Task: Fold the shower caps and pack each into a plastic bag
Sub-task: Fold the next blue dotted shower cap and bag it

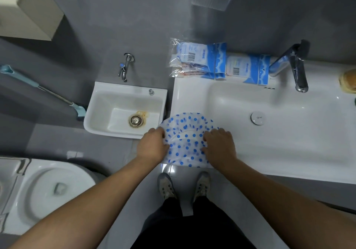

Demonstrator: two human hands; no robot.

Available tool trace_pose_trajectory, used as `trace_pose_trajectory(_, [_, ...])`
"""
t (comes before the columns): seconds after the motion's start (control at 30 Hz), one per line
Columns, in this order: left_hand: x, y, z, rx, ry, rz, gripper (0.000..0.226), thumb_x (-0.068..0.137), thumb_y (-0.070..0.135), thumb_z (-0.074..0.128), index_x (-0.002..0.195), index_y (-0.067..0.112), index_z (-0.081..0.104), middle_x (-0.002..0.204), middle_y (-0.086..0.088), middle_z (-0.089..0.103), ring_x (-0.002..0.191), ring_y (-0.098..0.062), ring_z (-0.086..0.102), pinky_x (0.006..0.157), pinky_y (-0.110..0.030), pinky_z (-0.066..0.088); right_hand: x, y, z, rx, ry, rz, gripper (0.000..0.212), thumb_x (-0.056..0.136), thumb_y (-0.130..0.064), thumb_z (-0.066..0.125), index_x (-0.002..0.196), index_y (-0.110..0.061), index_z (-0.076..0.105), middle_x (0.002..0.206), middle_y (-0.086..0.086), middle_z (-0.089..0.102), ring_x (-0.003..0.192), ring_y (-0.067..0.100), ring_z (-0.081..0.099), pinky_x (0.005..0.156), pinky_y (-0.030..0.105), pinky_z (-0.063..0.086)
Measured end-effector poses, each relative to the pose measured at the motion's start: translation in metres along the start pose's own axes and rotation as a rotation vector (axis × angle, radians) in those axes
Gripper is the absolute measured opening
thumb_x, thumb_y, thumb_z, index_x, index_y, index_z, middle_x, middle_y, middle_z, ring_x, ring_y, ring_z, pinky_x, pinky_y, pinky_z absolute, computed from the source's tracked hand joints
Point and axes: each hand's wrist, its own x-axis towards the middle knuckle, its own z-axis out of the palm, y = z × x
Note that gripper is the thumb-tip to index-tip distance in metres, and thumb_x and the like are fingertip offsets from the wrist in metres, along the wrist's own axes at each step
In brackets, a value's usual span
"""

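A white shower cap with blue dots (186, 131) lies spread over the front left corner of the white washbasin (289, 152). My left hand (152, 145) grips its left edge and my right hand (219, 145) presses and pinches its right side. Its near edge hangs over the basin's front rim. At the back of the basin counter lie plastic bags (194, 58) with blue and white printed packets, and a second blue packet (248, 68) lies to their right by the tap.
A chrome tap (296, 67) stands over the basin, whose drain plug (257, 117) is in the bowl. A small low sink (125, 110) with a wall tap sits to the left. A toilet (48, 191) is at lower left, a mop (44, 91) beyond it.
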Motion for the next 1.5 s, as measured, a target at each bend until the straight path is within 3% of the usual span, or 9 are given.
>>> trace_pose_trajectory(0.13, [0.003,0.024,0.004,-0.052,-0.053,-0.024,0.09,0.084,0.014,0.063,0.153,0.021,0.007,0.092,-0.006,0.064,0.082,-0.027,0.064,0.065,-0.034,0.046,-0.004,-0.024,0.006,0.446,-0.076,0.006,0.054,0.088,-0.012,0.064,0.137,-0.017,0.04,0.084,-0.001,0.064,0.075,0.014,0.062,0.071,0.024,0.052])
trace_pose_trajectory(0.23, [0.012,0.035,0.0,-0.585,-0.177,-0.272,0.108,0.085,0.012,0.064,0.153,0.029,-0.019,0.087,-0.011,0.068,0.071,-0.026,0.068,0.063,-0.038,0.057,0.007,-0.028,0.003,1.047,-0.215,0.33,0.081,0.09,-0.015,0.064,0.15,-0.033,0.01,0.076,0.009,0.062,0.063,0.018,0.061,0.052,0.025,0.054])
trace_pose_trajectory(0.47, [0.02,0.013,-0.02,-1.209,-0.381,-0.433,0.016,0.095,0.019,0.053,0.107,0.011,0.046,0.108,-0.024,0.073,0.095,-0.035,0.074,0.087,-0.062,0.054,0.028,0.005,-0.012,1.614,-0.29,0.577,0.072,0.095,-0.04,0.056,0.149,-0.047,0.008,0.099,0.025,0.071,0.085,0.042,0.073,0.074,0.057,0.06])
trace_pose_trajectory(0.57, [0.018,-0.003,-0.021,-1.283,-0.453,-0.391,0.027,0.095,0.038,0.056,0.083,0.014,0.054,0.103,-0.017,0.076,0.102,-0.029,0.073,0.092,-0.055,0.055,0.03,0.014,-0.019,1.722,-0.41,0.598,0.055,0.091,-0.054,0.054,0.138,-0.03,0.039,0.108,0.029,0.068,0.096,0.046,0.069,0.079,0.06,0.057])
trace_pose_trajectory(0.87, [0.006,-0.015,0.001,-0.672,-0.153,-0.154,0.037,0.067,0.014,0.089,0.065,0.016,0.052,0.06,-0.003,0.057,0.054,-0.016,0.051,0.055,-0.028,0.048,0.0,0.013,-0.004,0.917,-0.157,0.374,0.025,0.076,-0.015,0.078,0.065,-0.01,0.056,0.067,0.008,0.069,0.064,0.022,0.071,0.065,0.036,0.06])
trace_pose_trajectory(1.07, [-0.011,-0.006,0.017,-0.275,0.046,-0.173,0.075,0.065,0.036,0.086,0.127,0.025,0.045,0.111,-0.01,0.058,0.105,-0.026,0.057,0.091,-0.04,0.05,-0.017,-0.003,0.011,0.4,-0.005,0.197,0.013,0.088,-0.022,0.06,0.092,-0.019,0.048,0.073,-0.002,0.063,0.06,0.015,0.057,0.056,0.028,0.045])
trace_pose_trajectory(1.2, [-0.01,-0.007,0.021,-0.193,-0.015,-0.259,0.111,0.063,0.051,0.084,0.152,0.031,0.02,0.151,-0.015,0.027,0.142,-0.032,0.027,0.112,-0.043,0.034,-0.024,-0.012,0.01,0.005,-0.063,0.082,0.061,0.096,-0.027,0.05,0.147,-0.023,0.017,0.083,0.0,0.066,0.061,0.018,0.06,0.06,0.03,0.051])
trace_pose_trajectory(1.37, [-0.005,-0.009,0.019,-0.198,-0.058,-0.267,0.097,0.059,0.052,0.085,0.137,0.022,0.036,0.127,-0.009,0.05,0.122,-0.029,0.051,0.096,-0.042,0.049,-0.02,-0.042,-0.022,0.512,-0.003,-0.05,0.026,0.097,-0.032,0.049,0.12,-0.021,0.053,0.073,-0.007,0.058,0.063,0.01,0.057,0.068,0.03,0.053])
trace_pose_trajectory(1.5, [-0.004,-0.005,0.007,-0.107,-0.061,-0.233,0.071,0.06,0.05,0.085,0.109,0.019,0.044,0.101,-0.001,0.055,0.1,-0.026,0.059,0.078,-0.037,0.05,0.004,-0.053,-0.011,0.99,-0.36,0.24,0.026,0.095,-0.029,0.044,0.079,-0.014,0.058,0.081,0.011,0.062,0.073,0.025,0.06,0.085,0.05,0.054])
